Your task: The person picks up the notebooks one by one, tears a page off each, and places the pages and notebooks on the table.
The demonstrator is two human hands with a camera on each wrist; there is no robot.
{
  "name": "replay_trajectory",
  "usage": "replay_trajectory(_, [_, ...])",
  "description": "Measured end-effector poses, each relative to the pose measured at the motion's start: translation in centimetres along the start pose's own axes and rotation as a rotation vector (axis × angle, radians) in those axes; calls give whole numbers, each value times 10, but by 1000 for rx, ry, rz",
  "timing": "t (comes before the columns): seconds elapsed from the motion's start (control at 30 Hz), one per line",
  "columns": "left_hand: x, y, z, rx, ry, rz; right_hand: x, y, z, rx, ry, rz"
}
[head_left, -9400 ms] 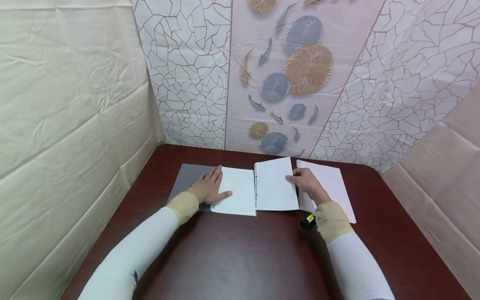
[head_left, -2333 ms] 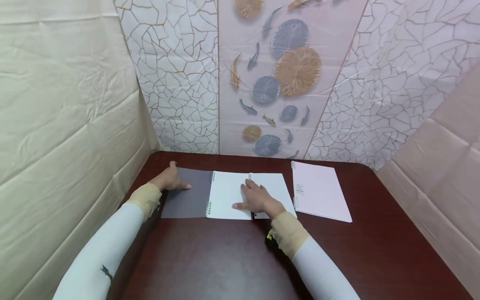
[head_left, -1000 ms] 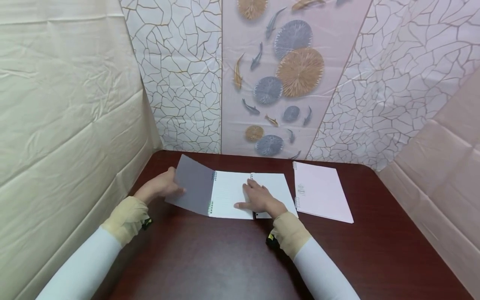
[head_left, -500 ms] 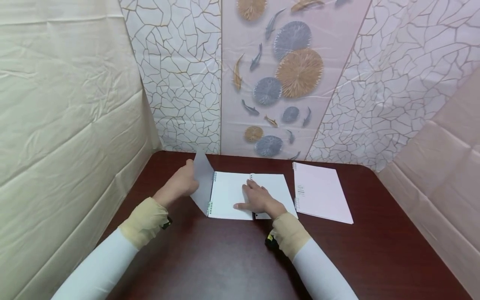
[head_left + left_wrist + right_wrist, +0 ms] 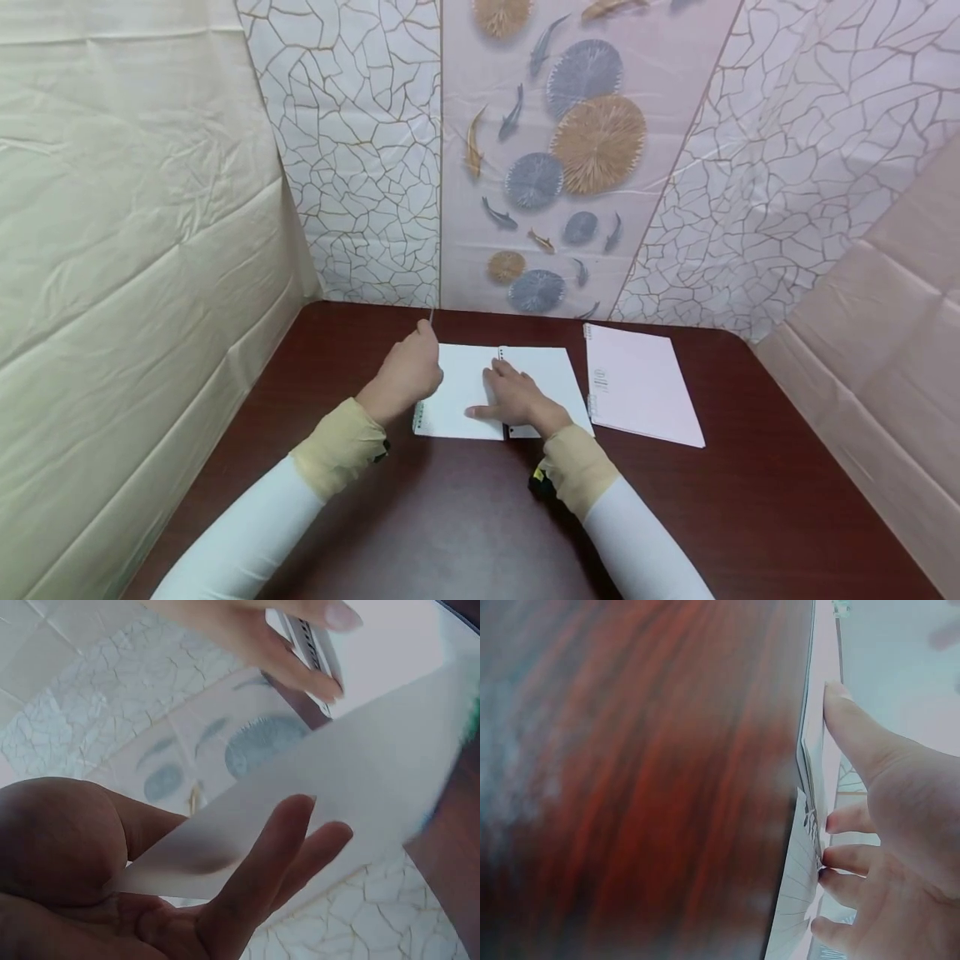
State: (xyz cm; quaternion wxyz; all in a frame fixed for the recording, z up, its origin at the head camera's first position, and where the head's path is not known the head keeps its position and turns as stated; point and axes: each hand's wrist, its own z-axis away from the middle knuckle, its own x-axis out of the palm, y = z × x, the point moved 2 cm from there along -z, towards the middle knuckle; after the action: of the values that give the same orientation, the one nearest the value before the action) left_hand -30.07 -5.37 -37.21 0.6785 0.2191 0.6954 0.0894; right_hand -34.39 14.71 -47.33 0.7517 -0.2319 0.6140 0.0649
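Observation:
In the head view, a spiral notebook lies with its white page (image 5: 456,375) uncovered. My left hand (image 5: 405,375) holds its grey cover (image 5: 431,315), which stands nearly upright, almost edge-on. The left wrist view shows that cover (image 5: 360,765) pale, between the thumb and the fingers of my left hand (image 5: 247,877). My right hand (image 5: 517,398) rests with spread fingers on the page's right side and on another white sheet (image 5: 551,375) with a punched edge. Seen from the right wrist, the fingertips of my right hand (image 5: 900,832) touch the paper.
To the right lies a separate white spiral notebook (image 5: 645,383) with small print near its binding. Everything sits near the back of a dark red-brown table (image 5: 450,517). Cloth hangings (image 5: 360,183) stand behind the table, with cream fabric (image 5: 150,208) at the left.
The grey cover, flat on the left earlier, has been lifted and swung rightward to nearly upright by my left hand. My right hand has moved from the right-hand sheets to the middle and stayed there.

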Motion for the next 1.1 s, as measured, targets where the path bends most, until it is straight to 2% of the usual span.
replay_trajectory(0.27, [22,31,-4,77,46,-106,-4,-2,3,-32,22,-5])
replay_trajectory(0.47, [42,43,-5,101,52,-133,-4,-1,1,-53,29,12])
replay_trajectory(0.73, [73,51,-9,130,36,-156,-3,3,2,-81,29,-7])
replay_trajectory(1.1, [94,50,-5,209,23,-214,-5,1,4,-105,54,36])
